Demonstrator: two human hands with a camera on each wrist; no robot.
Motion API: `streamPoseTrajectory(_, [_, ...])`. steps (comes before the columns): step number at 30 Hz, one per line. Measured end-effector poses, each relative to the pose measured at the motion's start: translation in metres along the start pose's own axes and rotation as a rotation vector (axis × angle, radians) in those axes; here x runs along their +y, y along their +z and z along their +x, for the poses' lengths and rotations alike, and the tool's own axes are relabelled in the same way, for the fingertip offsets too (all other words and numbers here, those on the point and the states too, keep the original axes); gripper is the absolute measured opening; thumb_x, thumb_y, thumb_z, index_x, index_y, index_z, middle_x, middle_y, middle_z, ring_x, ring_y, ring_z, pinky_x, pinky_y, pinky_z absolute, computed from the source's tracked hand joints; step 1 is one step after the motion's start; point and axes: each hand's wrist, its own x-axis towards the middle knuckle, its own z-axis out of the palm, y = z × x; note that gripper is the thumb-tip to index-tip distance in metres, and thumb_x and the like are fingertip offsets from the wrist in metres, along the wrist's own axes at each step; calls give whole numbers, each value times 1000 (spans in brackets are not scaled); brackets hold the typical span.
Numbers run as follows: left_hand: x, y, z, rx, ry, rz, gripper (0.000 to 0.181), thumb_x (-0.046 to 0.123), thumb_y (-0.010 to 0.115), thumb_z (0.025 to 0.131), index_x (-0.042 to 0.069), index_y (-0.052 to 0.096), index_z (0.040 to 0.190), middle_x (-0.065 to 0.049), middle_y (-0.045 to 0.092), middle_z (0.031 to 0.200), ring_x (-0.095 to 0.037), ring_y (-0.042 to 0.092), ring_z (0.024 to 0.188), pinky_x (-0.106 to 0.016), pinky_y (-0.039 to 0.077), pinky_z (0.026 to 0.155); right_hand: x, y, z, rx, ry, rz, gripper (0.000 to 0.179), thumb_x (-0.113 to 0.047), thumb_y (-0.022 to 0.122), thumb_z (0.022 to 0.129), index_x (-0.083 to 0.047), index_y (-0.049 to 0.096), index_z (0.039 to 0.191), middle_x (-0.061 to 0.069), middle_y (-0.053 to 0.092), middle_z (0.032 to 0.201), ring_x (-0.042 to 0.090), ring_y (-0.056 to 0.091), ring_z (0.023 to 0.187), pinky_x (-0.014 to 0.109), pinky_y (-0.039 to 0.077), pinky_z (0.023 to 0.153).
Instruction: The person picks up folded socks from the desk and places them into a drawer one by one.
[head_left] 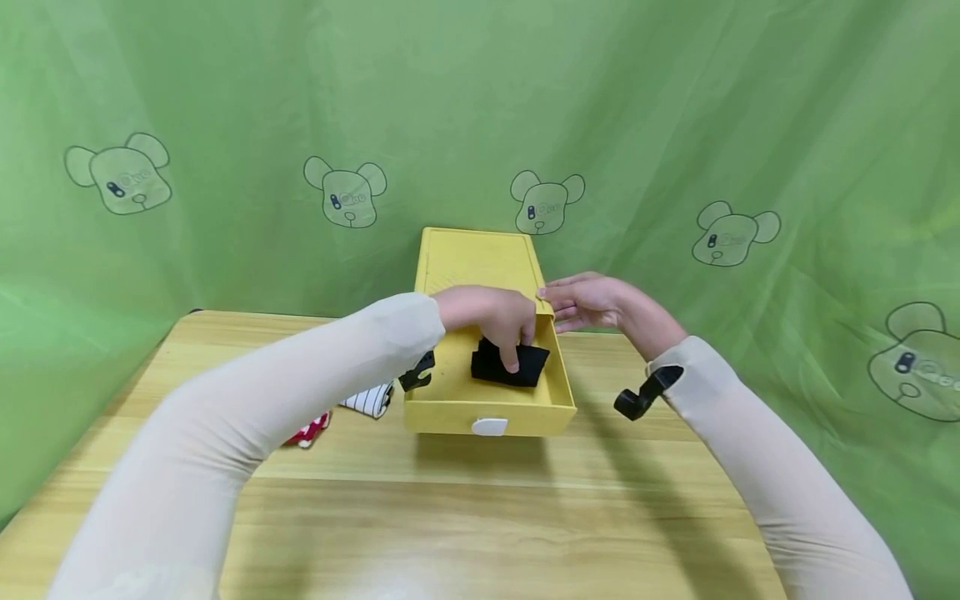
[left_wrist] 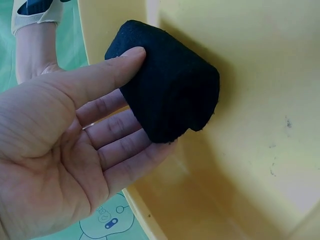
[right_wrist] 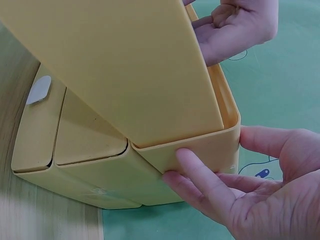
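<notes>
My left hand reaches into the pulled-out top drawer of a yellow drawer cabinet. It pinches a folded black cloth, thumb on one face and fingers behind. What kind of cloth it is cannot be made out. In the head view the bundle lies low inside the drawer. My right hand is at the cabinet's right side, close to the front edge. In the right wrist view its fairly straight fingers rest against the cabinet's side, with the thumb at the top edge.
Left of the cabinet, a striped cloth and a red-and-white cloth lie on the wooden table, partly behind my left sleeve. Lower drawers are closed under the top one. A green curtain hangs behind the cabinet.
</notes>
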Motion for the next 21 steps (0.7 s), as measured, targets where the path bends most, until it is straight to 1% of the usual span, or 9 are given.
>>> streamPoseTrajectory(3, [0, 1, 0, -1, 2, -3, 41, 30, 77, 91, 8, 72, 125, -5, 69, 129, -17, 60, 114, -28, 49, 103, -1, 1, 0, 15, 6, -10, 75, -23, 53, 106, 8, 10, 159, 4, 69, 107, 13, 70, 96, 32, 60, 93])
streamPoseTrajectory(5, [0, 1, 0, -3, 3, -15, 40, 30, 78, 91, 7, 73, 124, -5, 70, 121, -14, 61, 103, -27, 51, 96, -1, 1, 0, 25, 11, -16, 73, -22, 51, 107, 7, 10, 160, 4, 69, 107, 13, 70, 95, 32, 60, 93])
streamPoseTrajectory(8, [-1, 1, -1, -14, -1, -47, 37, 27, 78, 91, 6, 73, 120, -3, 66, 106, -11, 58, 83, -23, 52, 79, -2, 3, 1, 35, 21, -21, 72, -23, 50, 108, 5, 9, 160, 3, 68, 106, 12, 70, 94, 31, 60, 93])
streamPoseTrajectory(10, [-2, 0, -2, -23, -12, -77, 36, 26, 78, 91, 6, 72, 121, -3, 62, 102, -10, 56, 74, -22, 51, 71, -2, 3, 0, 33, 22, -26, 73, -23, 49, 108, 5, 7, 161, 2, 68, 104, 12, 69, 94, 31, 60, 92])
streamPoseTrajectory(11, [-2, 0, -3, -27, -20, -94, 37, 25, 78, 91, 6, 71, 122, -3, 61, 104, -11, 56, 72, -23, 53, 70, -2, 4, 0, 31, 23, -26, 74, -23, 50, 108, 5, 7, 161, 1, 68, 104, 11, 69, 94, 31, 60, 92])
streamPoseTrajectory(13, [-2, -1, -5, -33, -37, -113, 39, 24, 77, 92, 7, 70, 126, -5, 62, 111, -11, 57, 73, -25, 56, 73, -3, 4, 0, 26, 22, -25, 74, -24, 49, 108, 5, 7, 161, 0, 69, 102, 11, 70, 94, 30, 60, 91])
streamPoseTrajectory(16, [-2, -3, -7, -32, -51, -113, 44, 25, 77, 92, 9, 67, 132, -7, 62, 125, -13, 59, 84, -29, 58, 84, -3, 4, 0, 19, 21, -24, 73, -24, 48, 108, 6, 6, 160, -1, 70, 99, 11, 70, 93, 30, 61, 91])
streamPoseTrajectory(18, [-2, -4, -9, -27, -51, -95, 45, 26, 77, 92, 10, 67, 133, -8, 63, 130, -15, 60, 94, -30, 56, 92, -3, 4, 0, 17, 20, -24, 72, -23, 47, 109, 6, 6, 160, -2, 71, 98, 11, 70, 92, 29, 61, 90])
streamPoseTrajectory(21, [-1, -6, -12, -11, -38, -52, 46, 29, 77, 92, 12, 67, 133, -6, 62, 137, -17, 58, 115, -30, 48, 105, -3, 4, 0, 13, 20, -20, 71, -22, 47, 109, 7, 7, 160, -2, 71, 97, 11, 71, 91, 28, 61, 89])
